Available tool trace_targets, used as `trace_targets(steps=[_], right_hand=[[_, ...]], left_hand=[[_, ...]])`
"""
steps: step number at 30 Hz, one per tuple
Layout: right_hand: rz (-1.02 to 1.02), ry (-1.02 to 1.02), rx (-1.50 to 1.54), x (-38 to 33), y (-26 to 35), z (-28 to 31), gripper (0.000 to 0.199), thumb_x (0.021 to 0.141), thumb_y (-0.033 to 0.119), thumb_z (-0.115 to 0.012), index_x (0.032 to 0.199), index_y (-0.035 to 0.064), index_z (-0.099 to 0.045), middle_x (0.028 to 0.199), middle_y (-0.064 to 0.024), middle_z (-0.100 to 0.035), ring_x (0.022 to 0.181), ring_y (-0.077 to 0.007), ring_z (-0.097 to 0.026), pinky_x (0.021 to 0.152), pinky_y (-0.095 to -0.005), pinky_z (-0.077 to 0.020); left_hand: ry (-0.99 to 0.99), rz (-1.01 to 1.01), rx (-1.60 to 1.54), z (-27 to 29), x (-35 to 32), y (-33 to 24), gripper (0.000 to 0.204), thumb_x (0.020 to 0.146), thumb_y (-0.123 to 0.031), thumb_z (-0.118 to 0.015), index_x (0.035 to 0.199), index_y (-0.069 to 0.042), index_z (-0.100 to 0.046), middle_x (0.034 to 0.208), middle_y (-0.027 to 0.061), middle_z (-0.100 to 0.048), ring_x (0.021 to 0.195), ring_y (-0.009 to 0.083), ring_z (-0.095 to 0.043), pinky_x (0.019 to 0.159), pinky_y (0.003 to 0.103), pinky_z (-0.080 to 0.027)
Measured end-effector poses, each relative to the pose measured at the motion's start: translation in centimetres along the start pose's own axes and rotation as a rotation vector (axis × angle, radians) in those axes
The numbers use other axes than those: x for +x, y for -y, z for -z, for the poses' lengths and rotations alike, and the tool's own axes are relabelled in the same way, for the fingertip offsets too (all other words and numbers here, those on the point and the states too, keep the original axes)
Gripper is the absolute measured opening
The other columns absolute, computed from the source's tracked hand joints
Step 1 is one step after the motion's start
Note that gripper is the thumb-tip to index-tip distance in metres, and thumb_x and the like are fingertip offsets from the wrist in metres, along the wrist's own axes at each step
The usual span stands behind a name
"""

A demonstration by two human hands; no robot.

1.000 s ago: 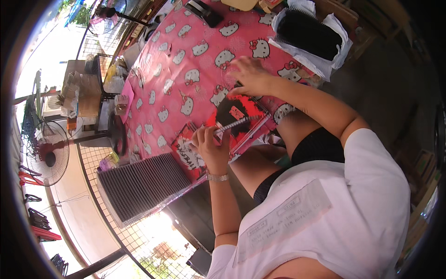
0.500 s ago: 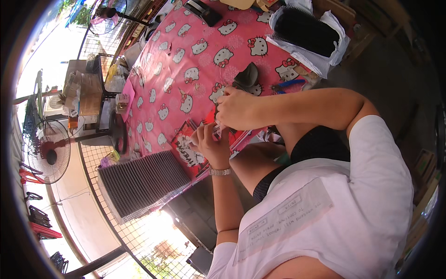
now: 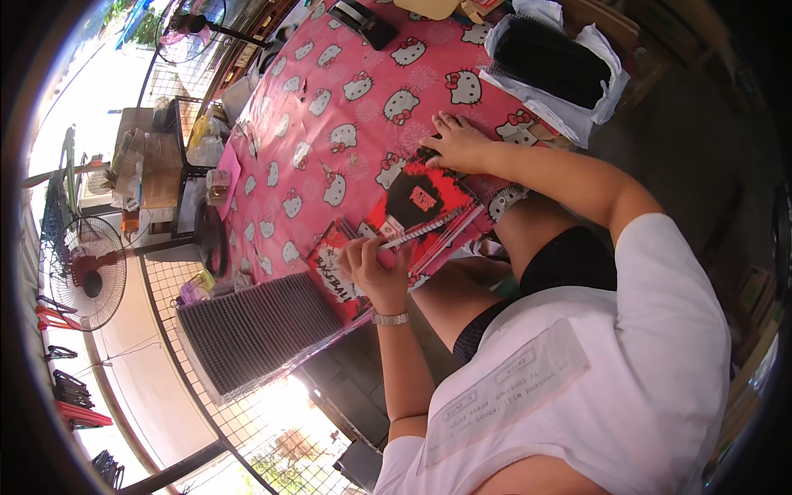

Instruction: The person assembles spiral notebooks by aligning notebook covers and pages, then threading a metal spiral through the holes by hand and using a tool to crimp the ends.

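Left hand [image 3: 375, 266]: mid-frame, fingers bent in toward the thumb at the left end of a pale ridged strip [image 3: 429, 225]; I can't tell from here how tightly it's gripped.
Right hand [image 3: 459, 147]: just above centre, fingers apart, lying at the upper edge of the red-and-black book [image 3: 412, 188]; what its palm covers is hidden.
Book's spot: centre of the frame, between the two hands, near the close edge of the tablecloth [image 3: 264, 140].
Slip risk: with that edge so near, a sideways shove could send the book over it.
Strip risk: a crooked tug at one end might bend the strip or tear the book along it.
Crowding: the left hand could drag the red-and-white book [image 3: 328, 262] into the stack of dark ridged pieces [image 3: 256, 330] at lower left.
Surface: pink cloth printed with white cat faces, shiny enough that things may slide.
Far side: black device [image 3: 363, 23] at top centre; black bundle [image 3: 549, 62] in crumpled white paper [image 3: 569, 124], upper right.
Room: fan [image 3: 91, 285] and cardboard boxes [image 3: 161, 173] at left, strong daylight beyond.
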State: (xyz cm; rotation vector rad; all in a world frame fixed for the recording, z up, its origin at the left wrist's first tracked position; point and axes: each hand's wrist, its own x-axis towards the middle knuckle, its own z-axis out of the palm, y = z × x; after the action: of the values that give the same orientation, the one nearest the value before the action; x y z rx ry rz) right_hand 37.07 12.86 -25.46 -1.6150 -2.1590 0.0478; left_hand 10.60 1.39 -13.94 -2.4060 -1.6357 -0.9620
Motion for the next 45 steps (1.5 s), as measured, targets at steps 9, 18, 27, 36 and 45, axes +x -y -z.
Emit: trace_targets(steps=[9, 18, 27, 36, 45], right_hand=[[0.144, 0.311, 0.038, -1.2, -1.6, 2.8, 0.04, 0.094, 0.022, -0.059, 0.134, 0.0164, -0.061, 0.159, -0.021, -0.032, 0.149, -0.0428, -0.024, 0.12, -0.0553, -0.0238], [0.035, 0.016, 0.062, 0.5, 0.7, 3.6, 0.044, 0.081, 0.036, -0.074, 0.12, 0.0159, -0.069, 0.127, -0.0134, -0.06, 0.12, -0.0394, -0.054, 0.104, -0.0492, -0.0459], [0.185, 0.836, 1.109, 1.4, 6.6, 10.3, 0.051, 0.082, 0.036, -0.076, 0.124, 0.0082, -0.068, 0.111, -0.0057, -0.06, 0.102, -0.0165, -0.059, 0.09, -0.0304, -0.0453], [0.17, 0.98, 1.593, 2.6, 6.8, 10.2, 0.051, 0.077, 0.032, -0.08, 0.119, 0.0064, -0.07, 0.119, -0.005, -0.058, 0.107, -0.0171, -0.058, 0.091, -0.0298, -0.0463], [0.17, 0.988, 1.228, 4.0, 7.1, 9.0, 0.05, 0.077, 0.031, -0.079, 0.117, 0.0027, -0.07, 0.114, -0.0069, -0.061, 0.104, -0.0173, -0.058, 0.092, -0.0303, -0.0436]], left_hand=[[-0.022, -0.008, -0.009, -0.1, 0.0, -0.3, 0.036, 0.06, -0.022, -0.089, 0.088, -0.012, -0.068, 0.092, 0.0043, -0.062, 0.098, 0.0287, -0.053, 0.09, 0.044, -0.04], [-0.017, -0.051, -0.034, -0.1, 0.1, -0.8, 0.036, 0.062, -0.024, -0.089, 0.089, -0.012, -0.068, 0.092, 0.005, -0.061, 0.098, 0.029, -0.053, 0.09, 0.045, -0.041], [0.022, -0.021, -0.074, -0.1, -0.1, -0.2, 0.04, 0.062, -0.028, -0.087, 0.094, -0.011, -0.068, 0.1, 0.0059, -0.061, 0.103, 0.0306, -0.052, 0.092, 0.047, -0.039], [0.074, -0.018, -0.076, 0.2, 0.2, 0.1, 0.043, 0.062, -0.026, -0.087, 0.095, -0.008, -0.066, 0.101, 0.0069, -0.061, 0.103, 0.0306, -0.053, 0.092, 0.047, -0.039], [0.06, 0.058, -0.156, 0.2, 0.4, -0.3, 0.055, 0.061, -0.023, -0.088, 0.104, -0.007, -0.059, 0.101, 0.0076, -0.06, 0.1, 0.0301, -0.052, 0.091, 0.046, -0.039]])
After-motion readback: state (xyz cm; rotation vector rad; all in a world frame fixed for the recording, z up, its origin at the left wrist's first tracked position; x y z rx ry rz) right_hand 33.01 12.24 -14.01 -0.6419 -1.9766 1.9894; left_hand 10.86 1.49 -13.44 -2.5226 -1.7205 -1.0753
